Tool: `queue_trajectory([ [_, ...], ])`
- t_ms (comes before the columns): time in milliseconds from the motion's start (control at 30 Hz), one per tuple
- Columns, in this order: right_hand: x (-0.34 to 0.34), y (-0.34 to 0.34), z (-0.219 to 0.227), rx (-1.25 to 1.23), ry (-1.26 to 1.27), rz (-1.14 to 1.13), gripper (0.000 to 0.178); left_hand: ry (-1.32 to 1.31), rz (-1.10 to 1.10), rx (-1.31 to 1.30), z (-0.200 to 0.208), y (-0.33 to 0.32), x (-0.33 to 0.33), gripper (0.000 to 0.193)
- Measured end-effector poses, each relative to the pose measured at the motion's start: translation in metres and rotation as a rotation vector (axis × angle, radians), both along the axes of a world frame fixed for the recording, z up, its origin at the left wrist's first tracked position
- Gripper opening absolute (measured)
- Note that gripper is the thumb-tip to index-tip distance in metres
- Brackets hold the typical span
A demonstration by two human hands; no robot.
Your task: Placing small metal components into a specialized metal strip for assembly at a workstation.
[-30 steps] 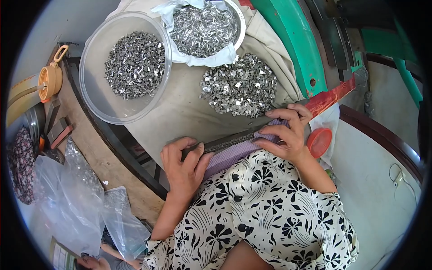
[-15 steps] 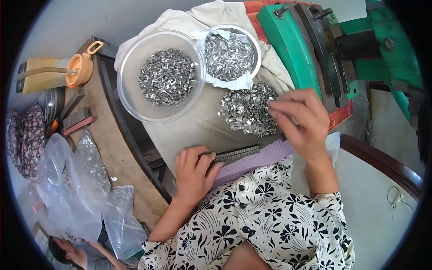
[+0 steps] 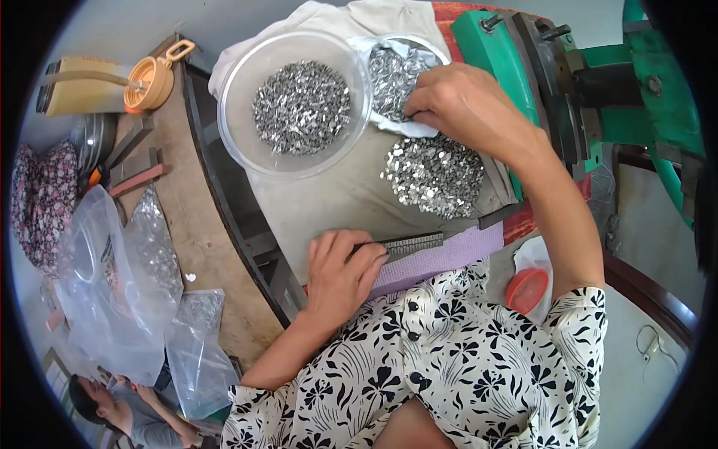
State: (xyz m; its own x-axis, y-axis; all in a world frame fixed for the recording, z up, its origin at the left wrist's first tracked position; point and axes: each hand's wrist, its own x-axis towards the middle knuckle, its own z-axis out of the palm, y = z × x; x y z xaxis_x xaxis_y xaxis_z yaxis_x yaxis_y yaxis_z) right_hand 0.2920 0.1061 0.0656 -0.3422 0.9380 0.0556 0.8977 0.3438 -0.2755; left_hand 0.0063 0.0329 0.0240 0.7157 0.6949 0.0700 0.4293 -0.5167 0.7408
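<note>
My left hand (image 3: 338, 271) rests with curled fingers over the left end of a dark metal bar (image 3: 415, 244), which has a row of small, close-set teeth or slots. A lilac cloth (image 3: 434, 262) lies under the bar's near side. My right hand (image 3: 467, 105) reaches over the right edge of a white bowl (image 3: 399, 127) lined with thin white sheeting. Its fingertips are pinched together at the shiny slim metal pieces (image 3: 396, 75) inside; what they grip is hidden. Just below that hand lies a loose heap of small flat metal pieces (image 3: 434, 176).
A big clear plastic tub (image 3: 238, 142) of short metal pieces stands left of the bowl. A green machine (image 3: 493, 67) borders the right. Clear plastic bags (image 3: 112, 284) and an orange-lidded container (image 3: 149, 84) sit on the left bench. A red round lid (image 3: 526, 290) lies near my right elbow. Another person (image 3: 127, 408) is at lower left.
My right hand has moved up and left from beside the heap into the white bowl. My left hand stays on the bar. The whole view has shifted a little.
</note>
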Motion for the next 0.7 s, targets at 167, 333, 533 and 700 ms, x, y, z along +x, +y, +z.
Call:
queue_trajectory([
  [167, -0.008, 0.006, -0.005, 0.061, -0.078, 0.043, 0.011, -0.008, 0.014, -0.049, 0.002, 0.002, -0.002, 0.028],
  [333, -0.007, 0.010, -0.014, 0.021, -0.013, 0.001, 0.009, -0.027, 0.025, -0.072, 0.004, 0.008, -0.002, 0.029],
  [533, -0.014, 0.011, -0.017, 0.001, 0.040, -0.065, 0.010, -0.024, -0.034, -0.093, 0.006, 0.016, -0.003, 0.023],
  [700, -0.011, 0.015, -0.016, -0.130, 0.073, -0.119, 0.012, -0.062, -0.024, -0.036, 0.016, 0.020, 0.004, 0.018],
])
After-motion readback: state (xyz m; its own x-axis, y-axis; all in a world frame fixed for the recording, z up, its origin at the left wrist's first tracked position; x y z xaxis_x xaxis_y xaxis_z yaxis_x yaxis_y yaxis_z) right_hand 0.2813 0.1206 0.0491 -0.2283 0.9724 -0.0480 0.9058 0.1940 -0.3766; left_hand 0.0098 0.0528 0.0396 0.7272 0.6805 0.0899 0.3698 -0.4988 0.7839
